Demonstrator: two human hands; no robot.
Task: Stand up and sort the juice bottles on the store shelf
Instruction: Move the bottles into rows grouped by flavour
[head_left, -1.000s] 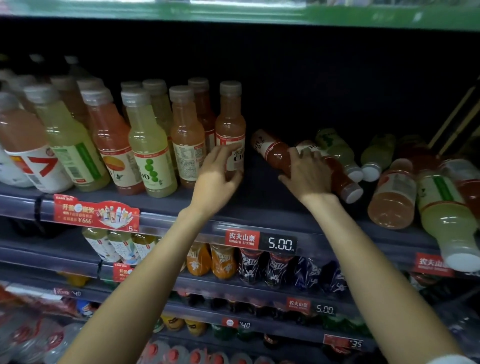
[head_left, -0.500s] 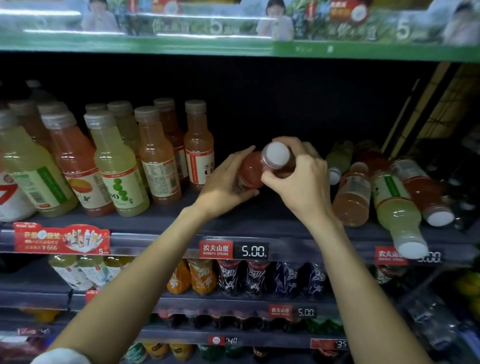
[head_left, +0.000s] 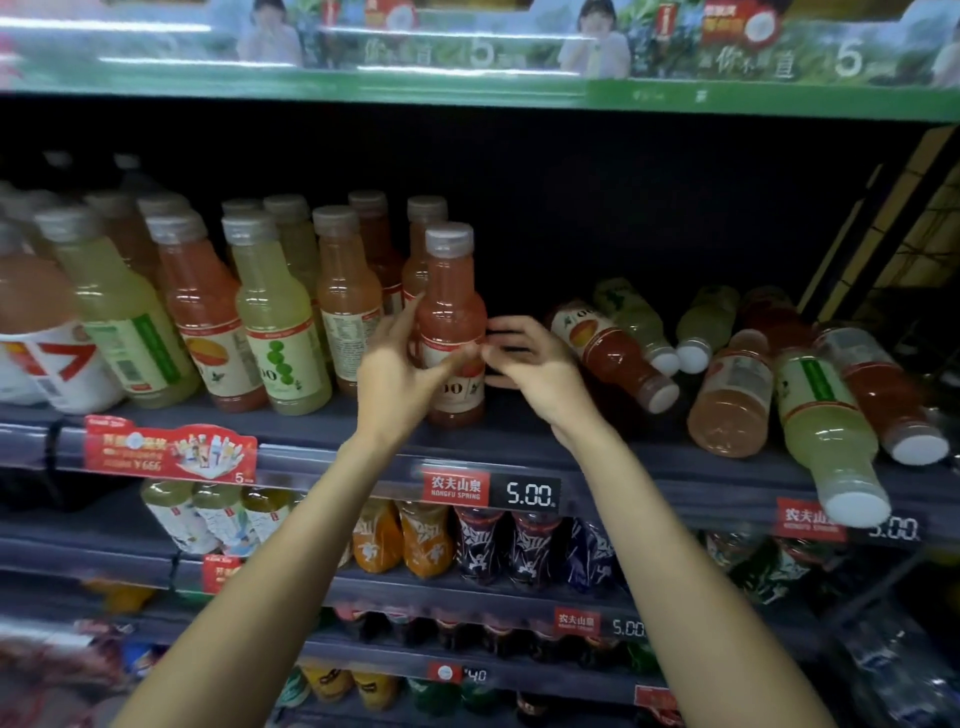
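Observation:
A red juice bottle with a grey cap stands upright on the dark shelf, just right of the upright row. My left hand grips its left side, with the thumb across the label. My right hand is curled at its right side, thumb and fingertips on the label. To the right, several bottles lie on their sides: a red one nearest my right hand, pale green ones, a pink one and a large green one.
Upright green, red and orange bottles fill the shelf's left half. A price tag reading 5.00 hangs on the shelf lip. Lower shelves hold more drinks. A green banner runs overhead. A metal rack frame stands at the far right.
The red bottle, lifted from lying to cap-forward in both hands, now stands upright on the shelf next to the row. My right hand has dropped from its cap to its side.

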